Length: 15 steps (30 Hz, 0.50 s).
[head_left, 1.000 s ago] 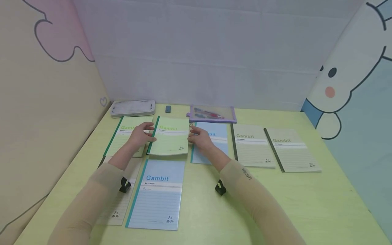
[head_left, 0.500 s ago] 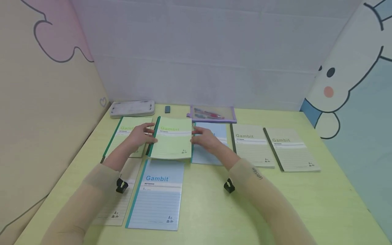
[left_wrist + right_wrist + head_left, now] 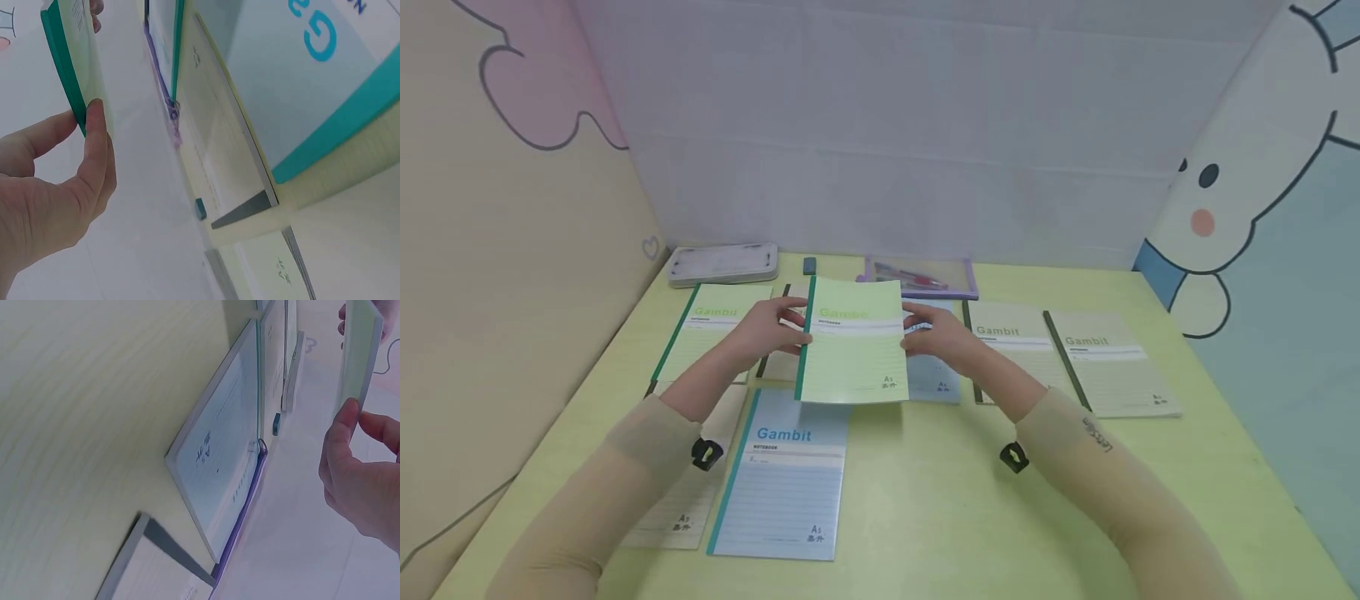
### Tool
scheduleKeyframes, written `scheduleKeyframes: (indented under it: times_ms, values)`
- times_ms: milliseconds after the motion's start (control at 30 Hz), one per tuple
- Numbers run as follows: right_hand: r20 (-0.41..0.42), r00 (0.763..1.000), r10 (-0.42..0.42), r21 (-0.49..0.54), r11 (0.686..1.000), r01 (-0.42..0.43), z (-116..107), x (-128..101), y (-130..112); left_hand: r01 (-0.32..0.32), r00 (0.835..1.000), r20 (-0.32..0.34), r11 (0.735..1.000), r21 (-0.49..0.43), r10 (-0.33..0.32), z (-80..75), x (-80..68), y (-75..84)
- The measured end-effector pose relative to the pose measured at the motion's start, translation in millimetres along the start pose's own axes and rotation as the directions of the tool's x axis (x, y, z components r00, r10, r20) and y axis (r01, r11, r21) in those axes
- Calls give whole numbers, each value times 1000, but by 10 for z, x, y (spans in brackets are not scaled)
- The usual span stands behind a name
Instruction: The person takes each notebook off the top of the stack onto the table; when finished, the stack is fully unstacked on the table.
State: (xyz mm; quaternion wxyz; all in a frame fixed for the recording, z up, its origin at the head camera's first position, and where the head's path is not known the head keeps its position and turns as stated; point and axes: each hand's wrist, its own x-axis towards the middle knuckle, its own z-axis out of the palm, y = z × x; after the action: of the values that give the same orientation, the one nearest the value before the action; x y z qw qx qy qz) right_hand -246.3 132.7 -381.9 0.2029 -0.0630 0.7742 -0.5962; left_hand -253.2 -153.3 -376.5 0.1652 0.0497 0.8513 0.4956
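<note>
Your left hand [image 3: 769,327] pinches the dark green spine edge of the light green softcover notebook [image 3: 853,350], and your right hand [image 3: 942,337] grips its opposite edge, so the book is lifted clear of the yellow-green bench [image 3: 955,500], above the row of notebooks. Keep both grips level so the thin cover doesn't sag or fan open, and watch the near corner over the pale blue notebook [image 3: 782,475] below it. The blue notebook [image 3: 934,379] behind your right hand is mostly covered. The wrist views show only edges, and the contents of the purple-trimmed clear pouch [image 3: 921,279] are hard to make out.
</note>
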Motion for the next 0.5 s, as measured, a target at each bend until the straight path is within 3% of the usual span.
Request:
scheduleKeyframes:
  times_ms: [267, 500]
  values:
    - [52, 999, -17, -9, 1000, 18, -255, -473, 13, -40, 997, 56, 995, -94, 45, 337, -204, 108]
    - [100, 995, -1, -7, 1000, 2, -320, -900, 244, -41, 996, 77, 998, -44, 44, 728, -377, 45]
